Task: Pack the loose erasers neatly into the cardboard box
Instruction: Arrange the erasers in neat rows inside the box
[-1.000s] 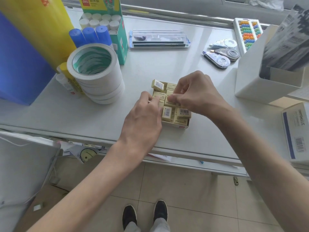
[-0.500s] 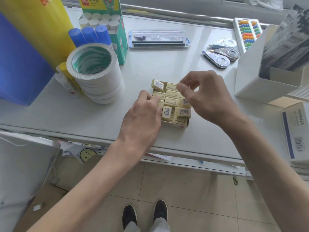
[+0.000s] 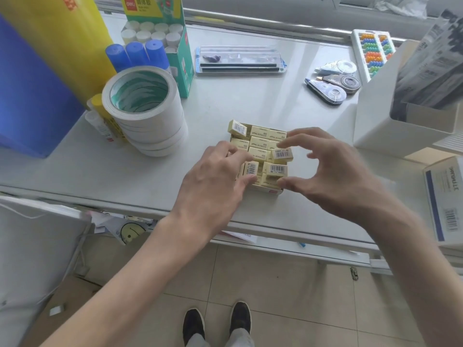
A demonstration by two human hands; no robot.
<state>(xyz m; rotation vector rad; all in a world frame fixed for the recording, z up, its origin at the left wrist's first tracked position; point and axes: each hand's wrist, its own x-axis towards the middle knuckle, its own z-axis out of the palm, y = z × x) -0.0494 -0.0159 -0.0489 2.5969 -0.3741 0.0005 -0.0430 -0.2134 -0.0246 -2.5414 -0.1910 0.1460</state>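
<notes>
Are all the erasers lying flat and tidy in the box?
No, a few erasers sit tilted, barcodes up, on top of the flat rows in the cardboard box.

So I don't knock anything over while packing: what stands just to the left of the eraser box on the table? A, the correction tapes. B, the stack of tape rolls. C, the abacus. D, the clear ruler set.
B: the stack of tape rolls stands on the table just left of the cardboard box, with nothing between them.
</notes>
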